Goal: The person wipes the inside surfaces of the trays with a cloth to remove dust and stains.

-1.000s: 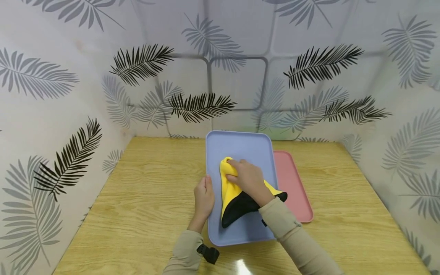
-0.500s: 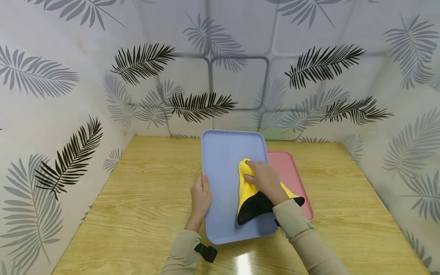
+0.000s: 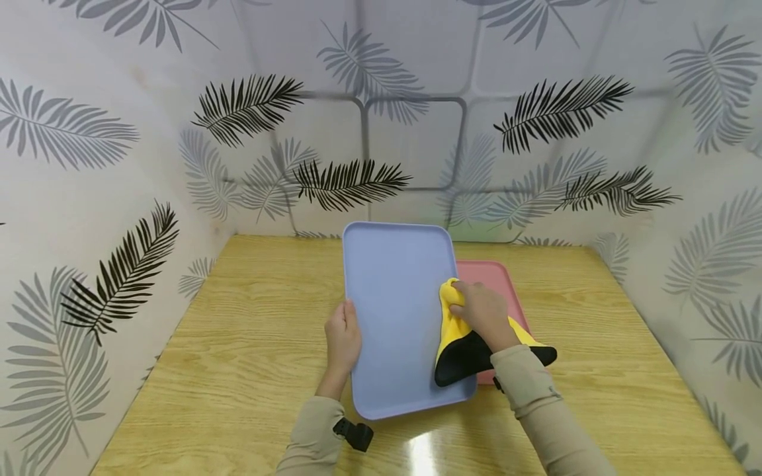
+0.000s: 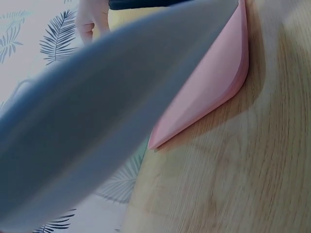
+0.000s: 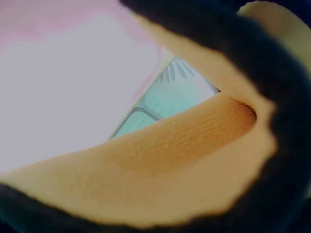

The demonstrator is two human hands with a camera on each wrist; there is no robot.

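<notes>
My left hand (image 3: 343, 337) grips the left edge of a blue tray (image 3: 399, 311), thumb on its upper face, and holds it tilted above the table. At the tray's right side my right hand (image 3: 485, 312) holds a bunched cloth (image 3: 450, 324), yellow on one face and black on the other. The cloth's lower corner overlaps the tray, and its other end reaches out past the right edge. In the left wrist view the tray (image 4: 97, 97) fills much of the picture as a blurred slab. Folds of the cloth (image 5: 170, 145) cover most of the right wrist view.
A pink tray (image 3: 497, 281) lies on the wooden table (image 3: 268, 317), partly hidden behind the blue tray and the cloth. Leaf-patterned sheeting (image 3: 411, 165) stands around the table's back and sides. A black strap device (image 3: 354, 434) sits on the left wrist.
The right hand has moved the cloth rightward, from the middle of the blue tray to its right edge. The blue tray and left hand have shifted slightly left.
</notes>
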